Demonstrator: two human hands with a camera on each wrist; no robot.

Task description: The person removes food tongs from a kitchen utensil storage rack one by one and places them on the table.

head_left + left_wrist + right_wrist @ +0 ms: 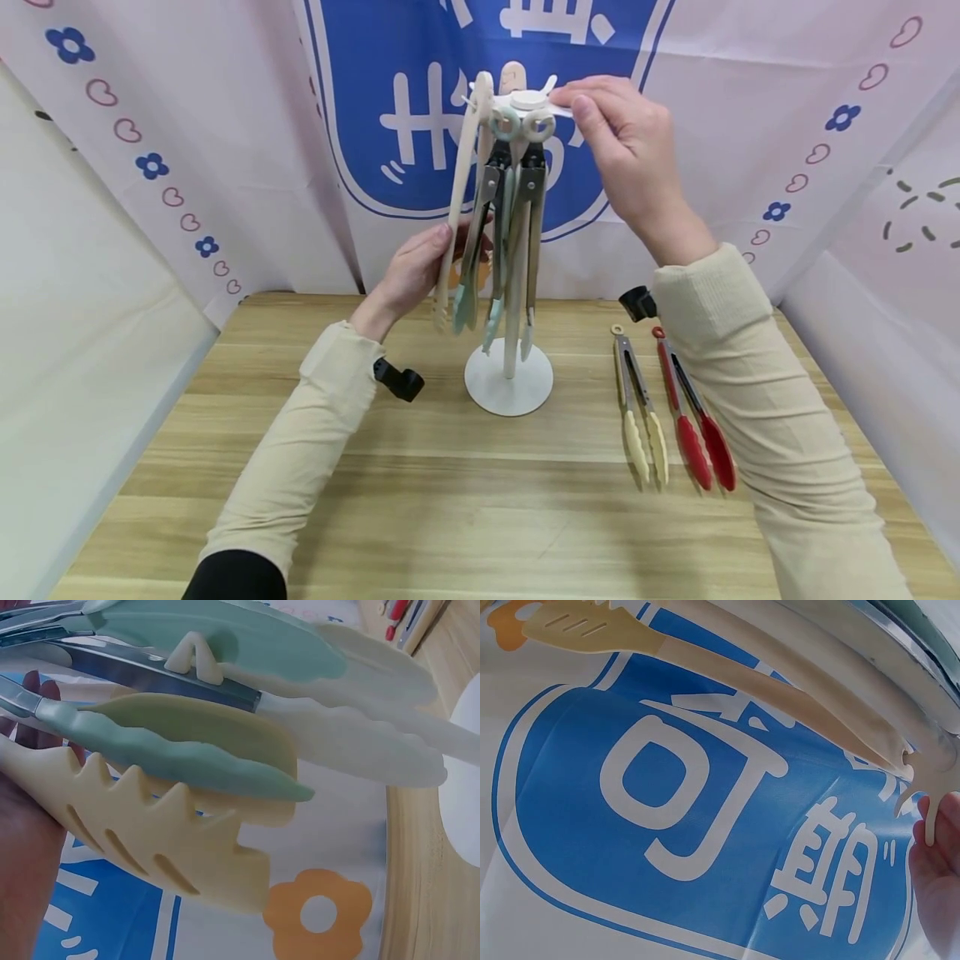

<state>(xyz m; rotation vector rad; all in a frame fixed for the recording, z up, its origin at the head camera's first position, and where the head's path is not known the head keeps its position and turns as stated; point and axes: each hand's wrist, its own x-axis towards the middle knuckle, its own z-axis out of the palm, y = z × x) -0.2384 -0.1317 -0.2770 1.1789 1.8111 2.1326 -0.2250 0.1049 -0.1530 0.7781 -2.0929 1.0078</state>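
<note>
A white rack (531, 100) with hooks round its top stands on a round base (508, 392). Several tongs with mint and pale tips (493, 321) hang from it by their rings. At the rack's left hangs a cream pasta server (461, 179); its toothed, slotted head (180, 840) fills the front of the left wrist view. My left hand (412, 271) grips the server's handle partway down, thumb in front and fingers behind, partly hidden by the hanging tongs. Up at the rack's top, my right hand (626, 142) pinches a hook (930, 821) between thumb and fingers.
Tongs with cream tips (645, 442) and red tongs (697, 429) lie side by side on the wooden table (450, 517), right of the base and next to my right sleeve. A printed cloth (405, 192) hangs close behind the rack.
</note>
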